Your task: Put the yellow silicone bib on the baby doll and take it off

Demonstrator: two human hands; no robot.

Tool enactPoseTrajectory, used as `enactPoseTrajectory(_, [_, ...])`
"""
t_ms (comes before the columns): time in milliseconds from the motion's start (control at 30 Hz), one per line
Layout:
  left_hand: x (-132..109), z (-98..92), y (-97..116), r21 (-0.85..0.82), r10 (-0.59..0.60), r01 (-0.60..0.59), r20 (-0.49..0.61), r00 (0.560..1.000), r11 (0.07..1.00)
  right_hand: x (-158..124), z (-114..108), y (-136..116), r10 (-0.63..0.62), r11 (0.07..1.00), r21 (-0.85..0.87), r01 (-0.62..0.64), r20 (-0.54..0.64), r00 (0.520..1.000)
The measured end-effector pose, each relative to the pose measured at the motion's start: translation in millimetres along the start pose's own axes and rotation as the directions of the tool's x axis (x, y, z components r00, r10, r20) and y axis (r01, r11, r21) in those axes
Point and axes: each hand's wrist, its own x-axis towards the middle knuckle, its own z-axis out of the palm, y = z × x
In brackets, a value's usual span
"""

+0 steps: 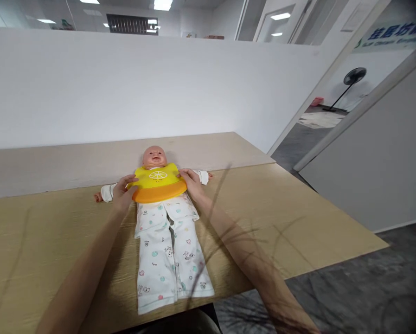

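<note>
Left hand: one, bent fingers touching one side of the bib; cannot tell whether it grips.
Right hand: one, fingertips on the bib's opposite side; grip unclear too.
Bib: one, yellow above orange, on the doll's chest.
Doll: one, face up on one table, two arms outspread.
Clothing: one patterned shirt, one pair of trousers.
Background: one standing fan.

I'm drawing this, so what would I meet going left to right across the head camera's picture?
One doll hand, left hand, yellow-and-orange bib, right hand, other doll hand, standing fan.
</note>
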Motion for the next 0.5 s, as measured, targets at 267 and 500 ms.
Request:
enactPoseTrajectory(267, [-1.1,2.5,0.6,0.004,-0.022,0.022,-0.031,0.999,1.0,11.1,2.0,7.5,0.032,0.998,-0.062,-0.031,0.017,0.999])
enactPoseTrajectory(500, [-5.1,5.0,-14.1,0.054,0.052,-0.051,-0.018,0.999,0.997,9.8,-7.8,9.4,0.028,0.997,-0.074,-0.03,-0.019,0.999])
